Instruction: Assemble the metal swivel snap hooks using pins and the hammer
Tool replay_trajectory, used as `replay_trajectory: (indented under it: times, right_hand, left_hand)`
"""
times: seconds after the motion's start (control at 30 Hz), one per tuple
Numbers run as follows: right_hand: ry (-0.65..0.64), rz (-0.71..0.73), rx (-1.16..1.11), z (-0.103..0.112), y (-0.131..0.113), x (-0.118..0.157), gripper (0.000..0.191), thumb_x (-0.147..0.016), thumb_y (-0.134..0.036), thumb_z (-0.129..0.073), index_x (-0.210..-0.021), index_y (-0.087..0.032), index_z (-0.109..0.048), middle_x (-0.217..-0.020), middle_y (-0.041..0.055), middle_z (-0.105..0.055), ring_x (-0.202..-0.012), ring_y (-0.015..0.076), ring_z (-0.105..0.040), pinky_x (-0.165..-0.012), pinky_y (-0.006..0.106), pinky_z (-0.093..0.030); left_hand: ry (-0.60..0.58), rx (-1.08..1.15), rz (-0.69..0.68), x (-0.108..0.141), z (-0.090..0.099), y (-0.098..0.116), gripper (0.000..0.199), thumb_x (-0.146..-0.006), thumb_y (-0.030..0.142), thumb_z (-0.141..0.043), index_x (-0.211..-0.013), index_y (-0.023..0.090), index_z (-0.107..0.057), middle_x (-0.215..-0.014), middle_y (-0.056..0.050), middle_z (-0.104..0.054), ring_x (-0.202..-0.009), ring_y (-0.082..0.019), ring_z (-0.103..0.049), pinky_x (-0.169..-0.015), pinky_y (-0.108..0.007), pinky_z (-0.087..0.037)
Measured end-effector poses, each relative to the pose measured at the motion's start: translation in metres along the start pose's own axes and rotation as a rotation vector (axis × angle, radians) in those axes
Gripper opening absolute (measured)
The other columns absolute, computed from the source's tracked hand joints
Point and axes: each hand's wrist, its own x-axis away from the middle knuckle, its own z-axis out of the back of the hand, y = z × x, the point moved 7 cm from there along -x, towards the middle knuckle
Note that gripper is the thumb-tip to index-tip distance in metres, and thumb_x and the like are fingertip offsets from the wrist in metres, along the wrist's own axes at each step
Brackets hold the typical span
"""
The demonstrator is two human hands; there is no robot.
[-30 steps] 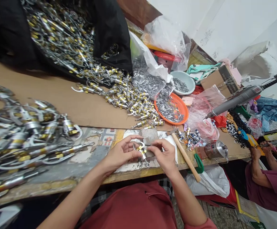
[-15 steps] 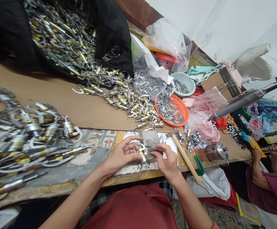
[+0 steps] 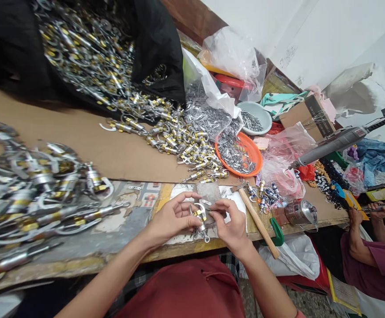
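Observation:
Between its thumb and fingers, my left hand (image 3: 175,215) holds a small silver-and-yellow metal fitting (image 3: 199,216) with a curved hook arm and a ring at its lower end. My right hand (image 3: 230,221) is pinched close to the fitting's right side; a small dark sliver shows at its fingertips, too small to name. A small flat metal tag with holes (image 3: 205,202) shows just above the fitting. Behind the hands is a grey metal block (image 3: 209,190) on white paper. A hammer (image 3: 258,224) with a wooden handle lies right of my right hand.
Similar fittings are heaped at left (image 3: 43,176) and spill from a black bag (image 3: 159,48). An orange bowl (image 3: 258,152) and a pale bowl (image 3: 265,115) hold small metal parts. A metal mug (image 3: 301,211) and green clamp (image 3: 277,232) stand right. A co-worker's arm (image 3: 358,234) is far right.
The fitting has turned slightly and shifted a little right and down in my left hand. The small tag shows more plainly above it. My right hand stays pinched beside it.

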Motion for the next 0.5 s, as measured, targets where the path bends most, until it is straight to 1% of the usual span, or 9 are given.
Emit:
replay_trajectory:
  times: [0.13, 0.3, 0.4, 0.5]
  right_hand:
    - [-0.041, 0.035, 0.048, -0.001, -0.004, -0.003, 0.019, -0.081, -0.012, -0.049, -0.097, -0.02, -0.054, -0.082, 0.0035, -0.068, -0.075, 0.0143, -0.067, -0.068, 0.025, -0.056]
    - [-0.015, 0.176, 0.166, -0.002, -0.021, -0.005, 0.017, -0.085, -0.01, -0.044, -0.091, -0.021, -0.055, -0.076, 0.0033, -0.067, -0.071, 0.0149, -0.065, -0.063, 0.026, -0.054]
    - [-0.061, 0.256, 0.304, -0.01, -0.034, -0.004, 0.021, -0.087, -0.008, -0.037, -0.089, -0.019, -0.055, -0.072, 0.0047, -0.065, -0.067, 0.0161, -0.062, -0.06, 0.027, -0.051]
    - [-0.118, 0.273, 0.42, -0.017, -0.042, -0.001, 0.023, -0.088, -0.008, -0.034, -0.092, -0.017, -0.055, -0.071, 0.0061, -0.062, -0.066, 0.0176, -0.059, -0.06, 0.028, -0.048]
  left_hand:
    - [-0.018, 0.015, -0.001, -0.001, -0.001, -0.001, 0.057, -0.048, 0.014, -0.08, -0.098, 0.021, -0.053, -0.065, 0.007, -0.059, -0.051, -0.012, -0.06, -0.045, -0.024, -0.051]
    - [-0.024, 0.009, -0.017, -0.002, -0.001, -0.001, 0.056, -0.05, 0.013, -0.079, -0.098, 0.02, -0.053, -0.065, 0.006, -0.061, -0.05, -0.011, -0.058, -0.043, -0.022, -0.05]
    - [-0.027, 0.003, -0.031, -0.002, -0.001, -0.001, 0.055, -0.05, 0.014, -0.078, -0.098, 0.02, -0.052, -0.063, 0.006, -0.062, -0.05, -0.011, -0.058, -0.044, -0.022, -0.05]
    - [-0.027, 0.007, -0.032, -0.001, -0.002, -0.001, 0.055, -0.05, 0.014, -0.078, -0.098, 0.02, -0.052, -0.062, 0.006, -0.062, -0.05, -0.011, -0.057, -0.045, -0.022, -0.05]
